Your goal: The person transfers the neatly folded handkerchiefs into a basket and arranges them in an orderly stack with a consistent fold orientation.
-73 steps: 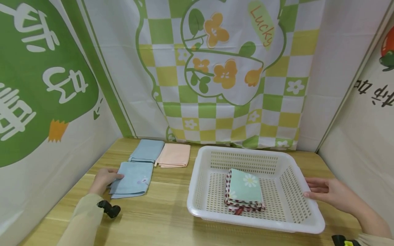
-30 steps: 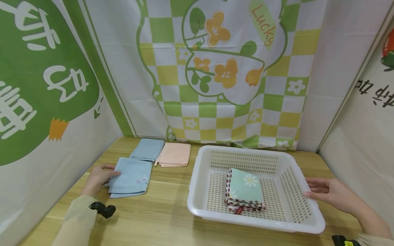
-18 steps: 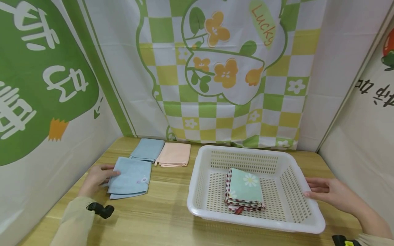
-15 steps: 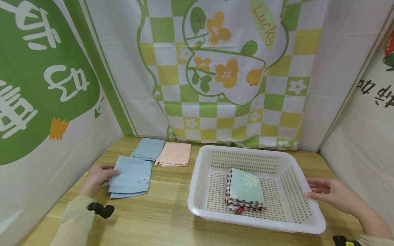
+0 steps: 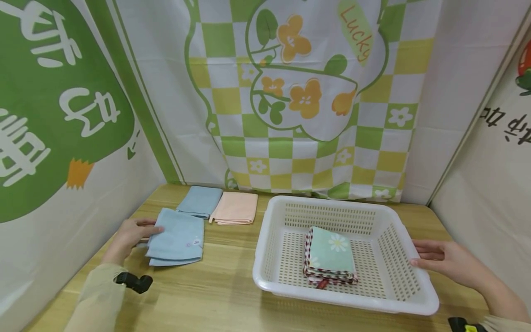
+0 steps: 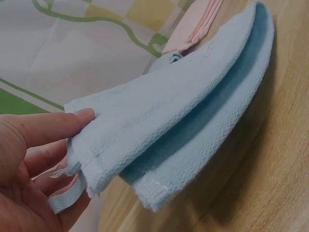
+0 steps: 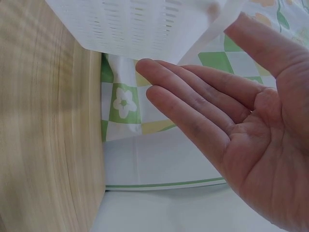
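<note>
My left hand (image 5: 128,236) pinches the left edge of a folded light blue towel (image 5: 178,237), thumb on top and the other fingers beneath. In the left wrist view the layers of this towel (image 6: 159,121) spread apart at the side, and a small hanging loop (image 6: 67,195) dangles by the fingers. A white plastic basket (image 5: 340,302) stands on the right, holding a folded mint-green towel (image 5: 332,251) with a daisy print and checked edging. My right hand (image 5: 445,258) is at the basket's right side, fingers straight and thumb at the rim, as the right wrist view also shows.
Behind the held towel lie a folded blue towel (image 5: 200,201) and a folded pink towel (image 5: 235,208), side by side on the wooden table (image 5: 215,295). A printed cloth (image 5: 307,161) hangs at the table's back edge, with cloth walls to left and right.
My left hand has shifted left and slightly away, and the left edge of the light blue towel has come up with it. The right hand and basket stay in place.
</note>
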Action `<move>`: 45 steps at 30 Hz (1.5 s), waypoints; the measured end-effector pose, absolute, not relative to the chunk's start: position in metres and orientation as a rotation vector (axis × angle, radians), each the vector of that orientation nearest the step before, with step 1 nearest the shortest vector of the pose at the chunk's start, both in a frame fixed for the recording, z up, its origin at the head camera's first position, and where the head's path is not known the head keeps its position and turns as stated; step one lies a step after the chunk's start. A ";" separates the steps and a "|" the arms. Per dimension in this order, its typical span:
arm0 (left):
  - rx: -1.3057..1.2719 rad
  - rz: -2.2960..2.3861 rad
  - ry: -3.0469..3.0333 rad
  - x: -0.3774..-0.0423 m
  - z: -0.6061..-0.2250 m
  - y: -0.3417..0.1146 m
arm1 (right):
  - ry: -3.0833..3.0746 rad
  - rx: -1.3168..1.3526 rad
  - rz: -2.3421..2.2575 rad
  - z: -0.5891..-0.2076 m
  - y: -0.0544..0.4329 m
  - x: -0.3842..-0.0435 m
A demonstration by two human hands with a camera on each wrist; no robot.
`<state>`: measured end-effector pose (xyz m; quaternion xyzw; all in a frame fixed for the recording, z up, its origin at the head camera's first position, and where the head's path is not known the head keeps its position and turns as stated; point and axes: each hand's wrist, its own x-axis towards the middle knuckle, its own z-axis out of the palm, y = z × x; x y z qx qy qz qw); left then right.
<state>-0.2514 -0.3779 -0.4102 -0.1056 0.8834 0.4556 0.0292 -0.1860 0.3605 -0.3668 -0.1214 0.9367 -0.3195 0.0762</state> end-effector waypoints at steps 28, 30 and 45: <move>-0.290 1.438 2.686 -0.252 -0.392 -0.367 | 2.821 -0.341 -0.929 -0.366 0.359 -0.185; -0.263 1.438 2.696 -0.252 -0.391 -0.365 | 2.817 -0.344 -0.937 -0.366 0.359 -0.185; -0.202 1.403 2.730 -0.251 -0.382 -0.360 | 2.825 -0.350 -0.950 -0.367 0.359 -0.185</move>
